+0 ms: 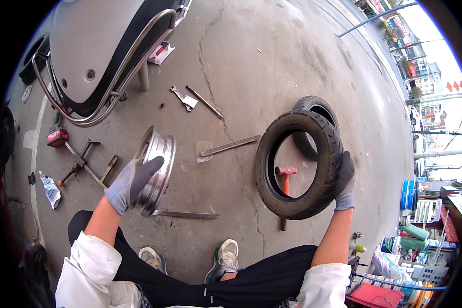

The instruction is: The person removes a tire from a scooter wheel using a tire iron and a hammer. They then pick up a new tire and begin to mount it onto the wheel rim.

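Note:
My left hand (140, 180), in a grey work glove, grips a silver wheel rim (159, 177) held on edge in front of my left knee. On the other side my gloved right hand (345, 179) is closed on the outer tread of a black tire (273, 149), whose open centre faces me. A second tire (327, 106) shows partly behind it. Through the held tire's opening I see a hammer (286, 171) with a red head and orange handle. One flat metal tire lever (231, 146) lies between my hands, and another tire lever (192, 214) lies below the rim.
A scooter body with a chrome rail (95, 121) stands at the upper left. Near it are a red cordless tool (57, 137), a metal stand (80, 160), a wrench (182, 98) and a rod (204, 101). Cluttered supplies (418, 246) fill the right side.

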A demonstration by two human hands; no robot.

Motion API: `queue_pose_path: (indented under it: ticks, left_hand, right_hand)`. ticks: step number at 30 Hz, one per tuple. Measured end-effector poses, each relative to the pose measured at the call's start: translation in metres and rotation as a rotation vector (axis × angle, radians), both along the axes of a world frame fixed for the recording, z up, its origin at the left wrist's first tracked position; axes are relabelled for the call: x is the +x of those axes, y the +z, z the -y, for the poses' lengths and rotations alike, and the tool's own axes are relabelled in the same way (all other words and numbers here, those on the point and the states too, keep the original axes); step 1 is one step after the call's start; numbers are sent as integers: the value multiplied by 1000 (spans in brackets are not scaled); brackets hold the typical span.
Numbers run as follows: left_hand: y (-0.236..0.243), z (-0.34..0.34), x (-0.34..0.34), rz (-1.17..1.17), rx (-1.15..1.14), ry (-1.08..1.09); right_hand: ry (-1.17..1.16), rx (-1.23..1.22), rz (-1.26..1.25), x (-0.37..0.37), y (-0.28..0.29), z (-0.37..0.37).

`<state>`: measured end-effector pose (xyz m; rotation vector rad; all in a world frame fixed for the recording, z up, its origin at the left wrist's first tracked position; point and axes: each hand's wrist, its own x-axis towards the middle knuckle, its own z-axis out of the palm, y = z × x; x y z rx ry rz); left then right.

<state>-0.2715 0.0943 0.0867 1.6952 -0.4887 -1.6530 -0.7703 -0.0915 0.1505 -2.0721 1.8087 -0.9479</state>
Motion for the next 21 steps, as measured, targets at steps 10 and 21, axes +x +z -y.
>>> queue_pose_path:
  ticks: [10,21]
  left_hand:
    - [-14,-10,74,139,-118,172]
    - [-16,-4,89,81,-96,161]
  right_hand:
    - [-349,353,318,-30,-15,17]
    - [-343,379,328,-11,6,11]
